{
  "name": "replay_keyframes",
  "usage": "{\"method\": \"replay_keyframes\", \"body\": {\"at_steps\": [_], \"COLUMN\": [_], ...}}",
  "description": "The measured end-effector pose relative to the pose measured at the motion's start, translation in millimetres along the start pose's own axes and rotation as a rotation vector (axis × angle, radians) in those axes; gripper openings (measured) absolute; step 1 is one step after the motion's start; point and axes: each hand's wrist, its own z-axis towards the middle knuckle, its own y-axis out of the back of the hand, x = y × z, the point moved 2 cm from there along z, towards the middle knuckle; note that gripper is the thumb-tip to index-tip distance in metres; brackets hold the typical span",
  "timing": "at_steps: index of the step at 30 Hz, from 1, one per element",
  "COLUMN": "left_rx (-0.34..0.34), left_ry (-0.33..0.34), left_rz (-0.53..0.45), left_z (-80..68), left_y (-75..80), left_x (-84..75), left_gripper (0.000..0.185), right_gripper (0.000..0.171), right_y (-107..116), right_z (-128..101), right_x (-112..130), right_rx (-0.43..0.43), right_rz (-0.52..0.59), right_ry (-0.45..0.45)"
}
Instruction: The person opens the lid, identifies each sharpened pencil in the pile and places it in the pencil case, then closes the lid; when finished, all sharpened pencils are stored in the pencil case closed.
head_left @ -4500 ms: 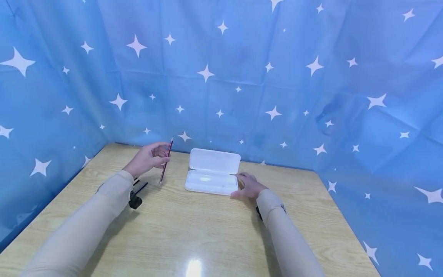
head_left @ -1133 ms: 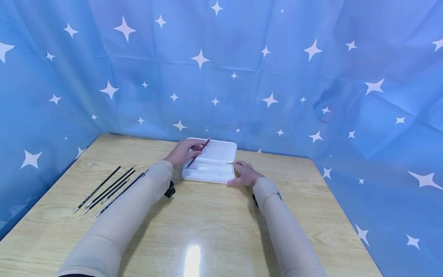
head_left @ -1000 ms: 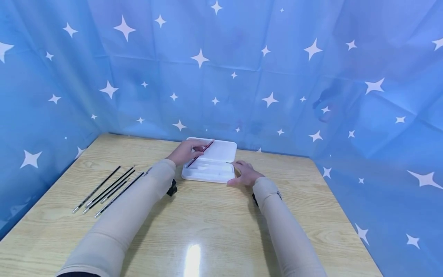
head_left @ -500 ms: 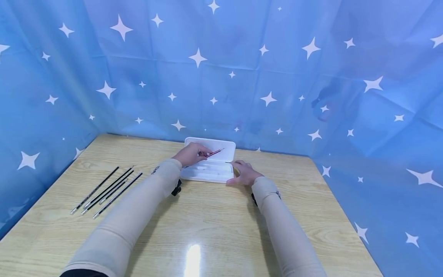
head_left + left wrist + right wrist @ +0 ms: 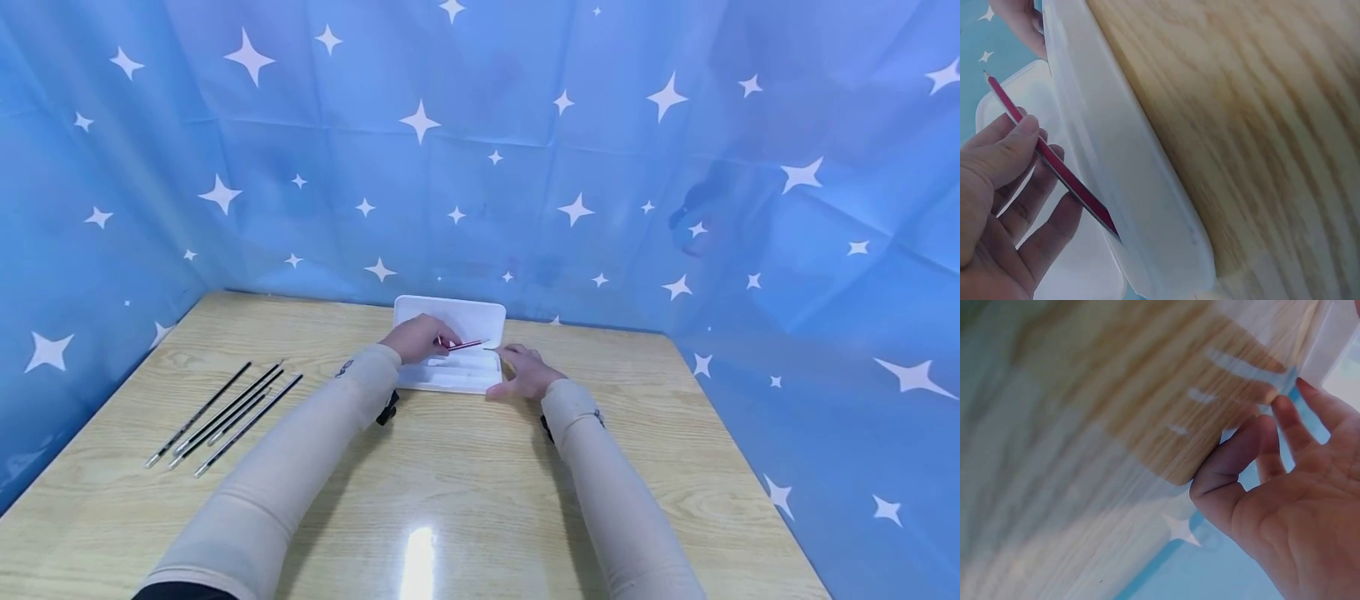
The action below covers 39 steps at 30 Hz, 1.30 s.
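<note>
White pencil case (image 5: 447,386): open on the wood table (image 5: 510,500), lid (image 5: 480,317) tipped back toward the star-print curtain (image 5: 600,158). Red pencil (image 5: 1069,177) is at the tray, left hand (image 5: 417,338) pinching it between thumb and forefinger, other fingers loosely bent behind it. It's tilted: sharpened tip up and out toward the case's right end, other end down behind the front wall. Can't see whether that end touches the tray floor.

Right hand (image 5: 528,373) holds the case's right end, fingers bent, thumb at the front corner, fingertips at the rear one. Right wrist view is too murky to confirm exact contact.

Tray contents: head view gets only part, left hand covers the left end. Bright patch inside, can't tell if glare or an object. Left wrist view mostly shows the front wall, interior hidden.

Five black pencils (image 5: 247,426) lie on the table outside the case, left of the left sleeve (image 5: 292,475), pale ends nearest the person. Both sleeves are cut off by the bottom edge.
</note>
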Motion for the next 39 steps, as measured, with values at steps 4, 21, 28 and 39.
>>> {"method": "replay_keyframes", "body": {"at_steps": [4, 21, 28, 39], "left_rx": [0.047, 0.049, -0.015, -0.043], "left_ry": [0.030, 0.026, 0.016, 0.142], "left_rz": [0.007, -0.084, -0.133, -0.219], "left_z": [1.2, -18.1, -45.8, -104.5], "left_y": [-3.3, 13.8, 35.0, 67.9], "left_x": [-1.1, 9.5, 31.2, 76.9], "left_gripper": [0.024, 0.037, 0.035, 0.040], "right_gripper": [0.098, 0.095, 0.096, 0.094], "right_y": [0, 2, 2, 1], "right_z": [2, -3, -8, -6], "right_x": [-1, 4, 2, 5], "right_rx": [-0.006, -0.009, 0.005, 0.007], "right_rz": [-0.015, -0.003, 0.006, 0.017], "right_ry": [-0.004, 0.000, 0.008, 0.014]}}
